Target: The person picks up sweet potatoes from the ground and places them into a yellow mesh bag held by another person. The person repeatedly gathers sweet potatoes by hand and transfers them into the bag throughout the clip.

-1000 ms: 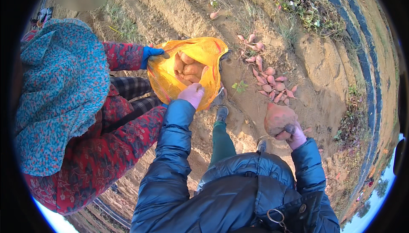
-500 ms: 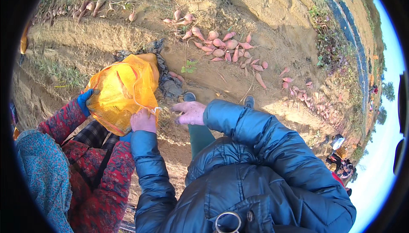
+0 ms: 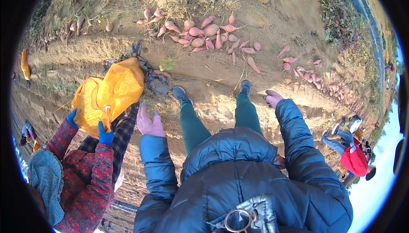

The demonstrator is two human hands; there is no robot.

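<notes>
My left hand (image 3: 150, 122) is held in the air with fingers spread and nothing in it, just right of a yellow mesh sack (image 3: 111, 92). A co-worker in blue gloves (image 3: 105, 134) grips that sack at its near edge. Over to the right, my right hand (image 3: 273, 98) hangs above the soil, its fingers extended and bare of any object. Ahead of my feet lies a heap of pinkish sweet potatoes (image 3: 204, 31), and more sweet potatoes (image 3: 313, 77) trail off to the right.
Torn black plastic film (image 3: 154, 79) lies beside the sack near a small green plant (image 3: 168, 64). Dry vines (image 3: 336, 15) are piled at the far right. Another person in a red top (image 3: 354, 158) is at the right. A second yellow sack (image 3: 25, 64) stands far left.
My left hand has let go of the sack's edge. My right hand has swung away to the right. The co-worker now holds the sack with both gloves, slightly farther left.
</notes>
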